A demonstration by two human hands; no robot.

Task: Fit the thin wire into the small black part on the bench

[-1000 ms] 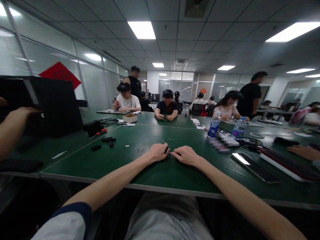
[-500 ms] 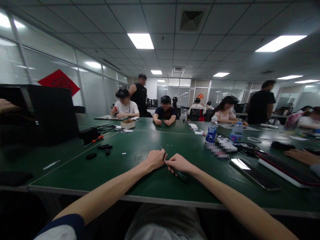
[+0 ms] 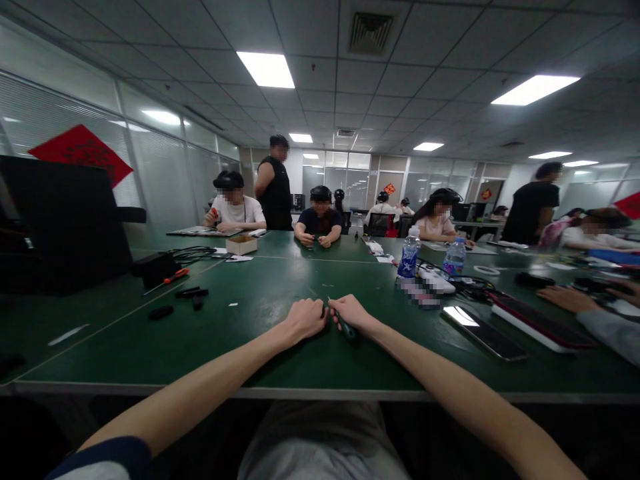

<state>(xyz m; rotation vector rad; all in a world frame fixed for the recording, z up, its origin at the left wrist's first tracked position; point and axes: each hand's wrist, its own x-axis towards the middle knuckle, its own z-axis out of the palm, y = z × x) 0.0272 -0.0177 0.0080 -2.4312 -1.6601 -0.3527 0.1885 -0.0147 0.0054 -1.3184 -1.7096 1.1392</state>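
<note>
Green-topped workbench (image 3: 260, 353), smooth-surfaced, in a ceiling-lit office. Lower centre: right hand (image 3: 351, 312), fingers closed on a dark-handled screwdriver (image 3: 347, 326), its thin metal shaft angled toward the left hand (image 3: 304, 319). Left fingers curl closed around a small dark object (image 3: 324, 311) (too small to name). Upper centre: open cardboard box (image 3: 241, 245), contents unclear. Right of centre: ribbed clear plastic water bottle (image 3: 409, 255), blue-labelled, and a second clear bottle (image 3: 455, 258). Left of centre: red-handled screwdriver (image 3: 167, 277), lying flat.
</note>
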